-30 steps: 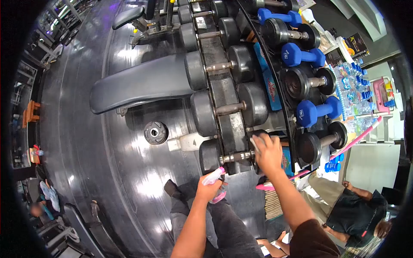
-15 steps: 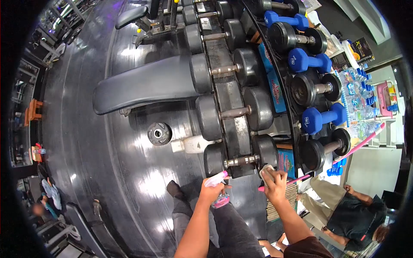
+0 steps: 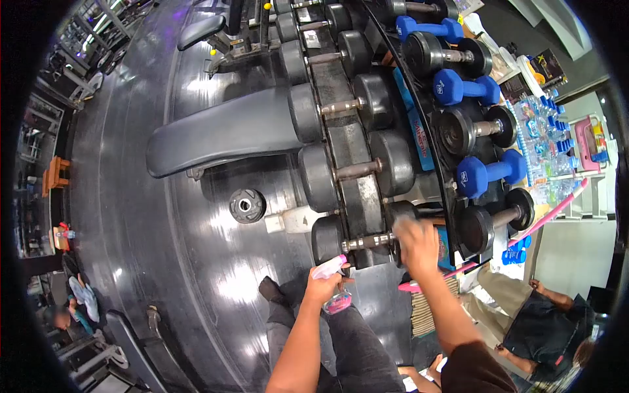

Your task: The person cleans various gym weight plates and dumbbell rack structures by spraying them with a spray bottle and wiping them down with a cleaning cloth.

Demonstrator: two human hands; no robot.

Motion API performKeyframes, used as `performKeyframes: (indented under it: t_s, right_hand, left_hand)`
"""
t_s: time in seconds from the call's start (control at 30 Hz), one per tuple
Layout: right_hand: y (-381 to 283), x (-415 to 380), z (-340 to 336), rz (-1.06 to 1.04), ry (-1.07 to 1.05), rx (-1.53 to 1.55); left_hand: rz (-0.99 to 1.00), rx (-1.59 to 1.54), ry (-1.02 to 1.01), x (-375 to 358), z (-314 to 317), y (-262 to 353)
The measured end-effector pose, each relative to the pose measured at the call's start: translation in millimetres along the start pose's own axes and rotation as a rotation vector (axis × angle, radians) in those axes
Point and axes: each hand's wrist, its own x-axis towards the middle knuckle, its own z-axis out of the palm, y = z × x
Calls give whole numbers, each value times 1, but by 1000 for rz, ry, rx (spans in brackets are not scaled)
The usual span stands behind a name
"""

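A spray bottle with a pink and white trigger head and pink label is gripped in my left hand, just below the nearest black dumbbell. My right hand, blurred by motion, lies over the right head of that dumbbell. The cloth it held is now smeared and mostly hidden by the fingers. The dumbbell's metal handle and left head show, resting on the rack.
More black dumbbells line the rack beyond. On the right shelf stand blue dumbbells and plastic bottles. A padded bench and weight plate are at left. A seated person is at lower right.
My right hand has moved up and forward over the dumbbell's right head, from its near edge. My left hand still holds the spray bottle in nearly the same place.
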Motion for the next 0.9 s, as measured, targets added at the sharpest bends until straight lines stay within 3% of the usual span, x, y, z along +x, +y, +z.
performKeyframes:
  t_s: [0.1,0.2,0.27,0.4,0.5,0.67,0.8,0.9]
  right_hand:
    - [15,-106,36,-45,62,107]
    - [11,-130,47,49,68,151]
    - [5,-95,39,54,154,181]
    - [6,21,17,24,85,242]
    - [13,47,33,-25,-20,196]
    - [12,-44,18,-57,112,96]
    - [22,-150,41,59,-36,225]
    - [-7,-159,53,1,-195,459]
  left_hand:
    - [24,-27,-21,-1,-2,-4]
    - [34,-5,-21,-5,-2,-10]
    - [43,25,-47,-1,-6,-14]
    - [-14,47,-11,-6,2,5]
    - [29,28,-6,-3,2,1]
    - [41,-27,-20,-2,-3,-6]
    - [48,-16,-67,-3,-7,-11]
    - [28,42,-45,-2,-3,-2]
